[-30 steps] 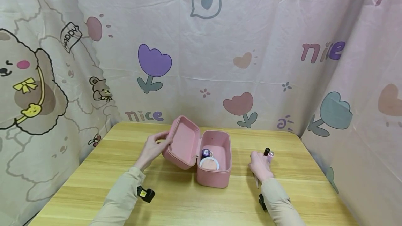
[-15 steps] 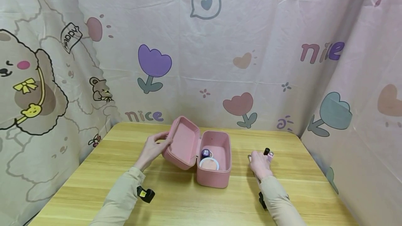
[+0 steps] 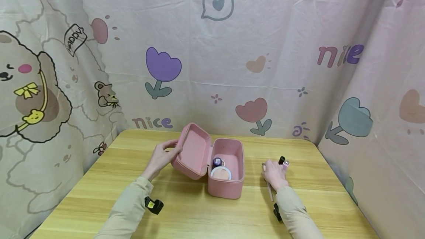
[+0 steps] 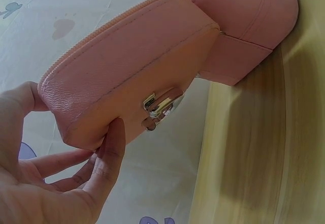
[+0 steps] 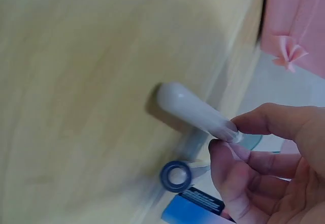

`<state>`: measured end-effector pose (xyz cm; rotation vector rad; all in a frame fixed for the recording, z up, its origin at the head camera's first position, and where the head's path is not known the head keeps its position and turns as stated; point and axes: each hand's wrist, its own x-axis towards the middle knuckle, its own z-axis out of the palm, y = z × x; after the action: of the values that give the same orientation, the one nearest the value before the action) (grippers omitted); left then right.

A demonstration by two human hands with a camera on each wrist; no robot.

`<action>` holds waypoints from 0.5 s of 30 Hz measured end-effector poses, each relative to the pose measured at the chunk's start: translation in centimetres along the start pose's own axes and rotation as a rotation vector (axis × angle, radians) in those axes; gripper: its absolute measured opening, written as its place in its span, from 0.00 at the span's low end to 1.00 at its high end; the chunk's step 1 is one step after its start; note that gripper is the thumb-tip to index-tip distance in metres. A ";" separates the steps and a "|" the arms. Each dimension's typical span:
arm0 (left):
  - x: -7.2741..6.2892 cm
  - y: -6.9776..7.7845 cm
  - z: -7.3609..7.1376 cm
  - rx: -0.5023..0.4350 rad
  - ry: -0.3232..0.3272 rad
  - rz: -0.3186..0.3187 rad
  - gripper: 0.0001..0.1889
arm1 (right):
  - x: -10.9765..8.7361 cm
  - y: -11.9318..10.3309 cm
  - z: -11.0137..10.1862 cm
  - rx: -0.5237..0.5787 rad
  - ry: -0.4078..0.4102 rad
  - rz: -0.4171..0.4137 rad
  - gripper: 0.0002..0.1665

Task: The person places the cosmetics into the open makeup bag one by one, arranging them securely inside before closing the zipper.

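Observation:
A pink cosmetic case [image 3: 226, 189] stands with its lid [image 3: 194, 150] swung out to the left. My left hand [image 3: 162, 158] grips the lid's outer corner; in the left wrist view the thumb and fingers [image 4: 109, 153] pinch its edge, near a gold clasp [image 4: 162, 104]. Inside the case lie a dark purple jar [image 3: 217, 162] and a round white-rimmed compact [image 3: 221, 173]. To the right of the case, my right hand [image 3: 275, 174] pinches a slim pale makeup brush [image 3: 269, 191] low over the table. Its rounded handle end [image 5: 180, 102] points towards the wrist camera.
Beyond the right hand lie a black-capped tube [image 3: 282, 160] and a pink tube with a silver end [image 3: 286, 164]. The right wrist view shows a dark-blue-rimmed round end [image 5: 175, 176] and a blue item [image 5: 190, 211]. A patterned curtain [image 3: 212, 65] surrounds the wooden table [image 3: 186, 217].
The brush has turned slightly under my right hand, its handle end swinging out from beneath the sleeve. My left hand, the lid and the case stay put.

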<state>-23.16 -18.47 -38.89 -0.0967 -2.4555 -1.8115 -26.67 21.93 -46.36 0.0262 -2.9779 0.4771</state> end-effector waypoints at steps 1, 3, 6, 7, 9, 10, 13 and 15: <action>0.0 0.0 0.0 -0.002 0.001 0.001 0.28 | -0.1 -0.1 -0.2 0.007 -0.004 0.007 0.14; 0.0 0.0 0.0 -0.002 0.001 -0.001 0.28 | -0.1 -0.3 -0.5 0.023 -0.019 0.014 0.13; 0.0 0.0 0.0 -0.004 -0.001 -0.002 0.28 | -0.2 -0.5 -1.0 0.052 -0.038 0.022 0.12; 0.0 0.0 0.0 -0.004 -0.001 -0.003 0.28 | -0.2 -0.5 -1.1 0.059 -0.038 0.019 0.11; 0.0 -0.1 0.0 -0.001 -0.001 -0.003 0.28 | -0.2 -0.5 -1.4 0.088 -0.050 0.020 0.09; 0.0 -0.1 0.0 0.000 0.000 -0.003 0.28 | -0.1 -0.4 -1.5 0.110 -0.054 0.015 0.09; 0.0 -0.1 0.0 0.010 0.002 -0.004 0.28 | 0.0 -0.4 -1.8 0.187 -0.076 0.013 0.08; 0.0 0.0 0.0 0.015 0.003 -0.006 0.28 | 0.0 -0.4 -2.0 0.277 -0.112 0.021 0.09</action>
<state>-23.15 -18.48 -38.91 -0.0862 -2.4701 -1.7935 -26.46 22.15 -44.37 0.0495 -2.9956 0.9155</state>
